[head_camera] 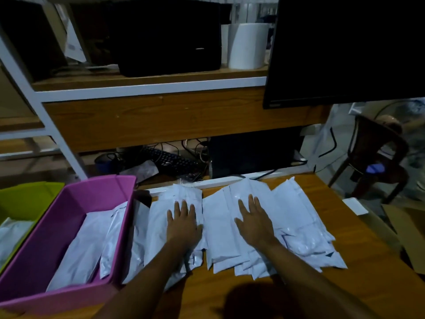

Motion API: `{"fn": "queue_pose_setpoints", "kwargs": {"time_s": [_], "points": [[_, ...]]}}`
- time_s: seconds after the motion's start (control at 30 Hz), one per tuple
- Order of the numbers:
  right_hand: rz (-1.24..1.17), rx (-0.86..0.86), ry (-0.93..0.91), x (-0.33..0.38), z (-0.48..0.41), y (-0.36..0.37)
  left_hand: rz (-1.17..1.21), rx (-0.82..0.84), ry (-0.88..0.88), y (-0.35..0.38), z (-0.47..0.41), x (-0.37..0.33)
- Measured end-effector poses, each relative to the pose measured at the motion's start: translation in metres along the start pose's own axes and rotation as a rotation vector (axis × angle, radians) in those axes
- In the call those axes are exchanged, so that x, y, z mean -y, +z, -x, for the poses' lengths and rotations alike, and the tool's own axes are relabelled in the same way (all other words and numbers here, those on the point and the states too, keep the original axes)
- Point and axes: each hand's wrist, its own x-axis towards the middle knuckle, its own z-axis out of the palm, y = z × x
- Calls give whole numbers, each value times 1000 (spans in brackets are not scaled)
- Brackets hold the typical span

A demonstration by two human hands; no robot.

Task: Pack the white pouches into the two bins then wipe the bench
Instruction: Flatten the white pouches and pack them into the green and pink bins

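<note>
Two piles of white pouches lie side by side on the wooden bench (230,293). My left hand (182,223) rests flat, fingers spread, on the left pile (161,224). On the larger right pile (299,217) my right hand (253,223) lies flat and spread too. Neither hand grips anything. At the left stands a pink bin (41,261) with a few pouches (87,245) inside, one leaning over its right wall. Further left, a green bin (25,199) also holds white pouches (11,236).
A dark monitor (349,49) hangs at the upper right. The shelf above carries a black device (170,35) and a white roll (247,46). Behind the bench lie a keyboard (170,158) and cables. Off the right edge stand a brown chair (377,162) and a cardboard box (409,233).
</note>
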Motion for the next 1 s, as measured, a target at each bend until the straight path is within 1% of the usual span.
{"fn": "queue_pose_setpoints", "kwargs": {"time_s": [0.1,0.17,0.23,0.33,0.4,0.43,0.5,0.6,0.67,0.7,0.8,0.9,0.93,1.0], "points": [[43,-47,-19,-1,-4,11,-11,-25,46,2,-4,-1],[72,-143,-40,1,-11,11,-16,-30,86,-1,-6,-2],[37,-170,-35,1,-17,10,18,-58,123,-8,-7,-3],[-135,-148,-23,6,-23,1,175,-166,161,-23,-9,1],[-194,-180,-5,14,-21,-10,243,-225,205,-35,-9,5],[-195,-195,20,17,-20,-15,260,-245,230,-40,-9,8],[-193,-145,96,21,-12,-24,279,-277,267,-51,-9,13],[-120,-108,114,24,-1,-37,304,-295,292,-64,-5,21],[-87,-67,161,28,5,-45,312,-298,322,-69,-2,29],[-106,-88,192,31,8,-49,317,-308,345,-71,0,34],[-245,-295,240,47,21,-59,360,-371,400,-81,9,50],[-257,-531,261,73,36,-72,443,-424,416,-98,21,62],[-259,-643,254,84,42,-76,462,-442,423,-105,25,67],[-288,-782,166,111,52,-85,485,-477,429,-118,35,78]]}}
